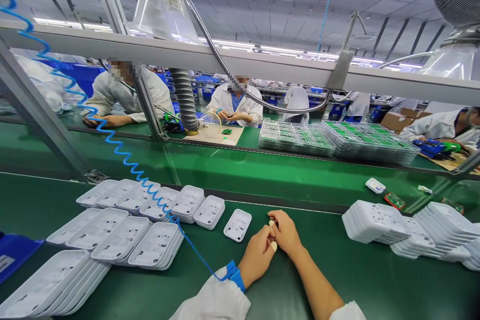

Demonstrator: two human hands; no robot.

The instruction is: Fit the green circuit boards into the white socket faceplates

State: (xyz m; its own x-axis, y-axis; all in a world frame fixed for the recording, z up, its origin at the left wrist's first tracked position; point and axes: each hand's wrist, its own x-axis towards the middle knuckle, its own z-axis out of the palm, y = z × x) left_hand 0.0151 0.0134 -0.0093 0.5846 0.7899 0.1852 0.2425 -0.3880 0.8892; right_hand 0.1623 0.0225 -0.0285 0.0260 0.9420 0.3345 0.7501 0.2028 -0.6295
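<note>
My left hand (257, 254), with a blue wrist strap (235, 276) at its cuff, is closed with the fingers curled in. My right hand (286, 232) meets it, its fingers bent and pressed together against the left fingertips. Small cream finger covers (273, 246) show on the fingertips. Whatever lies between the fingers, if anything, is hidden. Just left of the hands, a single white plastic housing (237, 225) lies flat on the green bench (210, 255), touched by neither hand.
Stacked white housings (155, 245) fill the left side; more stacks (375, 222) stand at right. A coiled blue cord (127, 160) runs down to the strap. Beyond, a green conveyor belt (240, 175) carries a white housing (375, 185) and circuit boards (394, 200). Co-workers sit opposite.
</note>
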